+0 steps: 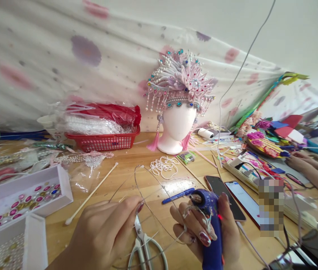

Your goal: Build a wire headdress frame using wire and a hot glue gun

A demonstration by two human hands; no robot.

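Observation:
My left hand [102, 225] is closed, thumb and finger pinching a thin wire [135, 177] that loops up and across toward the other hand. A blue hot glue gun [213, 236] is gripped in my right hand [229, 221], nozzle tilted to the upper left, a red light glowing on its side. Whitish strands, perhaps glue, cling to the right fingers. Scissors [145, 243] with pale handles lie between the hands, partly behind the wire. Just beyond the nozzle is a blue pen [178, 195] on the wooden table [102, 195].
A white mannequin head [177, 125] wears a beaded pink headdress [187, 80]. At left stand a red basket [105, 142] and a white box [65, 187] of gems. Two phones [223, 195] and a power strip [240, 168] lie right; another person's hands [302, 161] work beyond.

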